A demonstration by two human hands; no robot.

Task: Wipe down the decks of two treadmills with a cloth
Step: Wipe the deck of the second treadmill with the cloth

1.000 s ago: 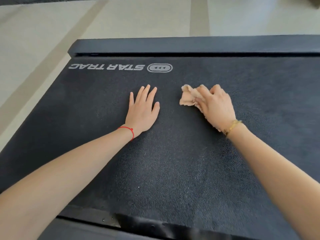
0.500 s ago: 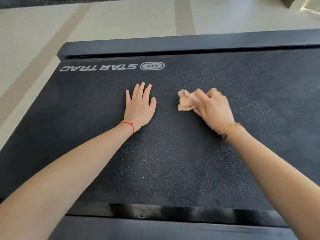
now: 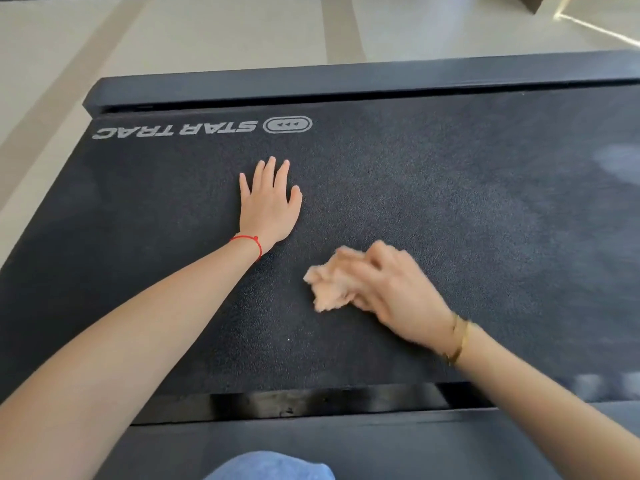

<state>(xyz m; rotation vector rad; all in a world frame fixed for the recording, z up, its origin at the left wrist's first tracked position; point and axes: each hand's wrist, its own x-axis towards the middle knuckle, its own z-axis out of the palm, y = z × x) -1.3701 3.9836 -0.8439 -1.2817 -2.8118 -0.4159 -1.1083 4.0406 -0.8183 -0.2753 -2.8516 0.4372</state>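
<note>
The right hand (image 3: 398,292) has its fingers (image 3: 367,271) curled over a bunched, peach-coloured cloth (image 3: 329,285) and presses it down on the belt (image 3: 450,202) of a treadmill; the hand and cloth are smeared with motion blur, so exactly how each finger lies on the fabric cannot be told. Most of the cloth sticks out past the fingertips toward the left, with the rest tucked under the palm. The left hand (image 3: 268,206) lies flat on the belt further forward, fingers straight and slightly spread, holding nothing; it looks like a brace for the person's weight. The cloth sits near that hand's wrist, just to the right and closer to the body, not touching it. Around them, the dark textured belt stretches from the white brand lettering (image 3: 176,129) at the far end to the glossy black strip (image 3: 311,400) at the near edge. As a judgement, the job is in its middle on this first deck: the cloth is working the centre, and nothing shows which patches are already clean, though the wide right side and the far left corner seem left to cover. A second treadmill is not in view, so that half of the task looks wholly undone. A gold bracelet (image 3: 457,341) and a red string (image 3: 247,241) mark the wrists.
</note>
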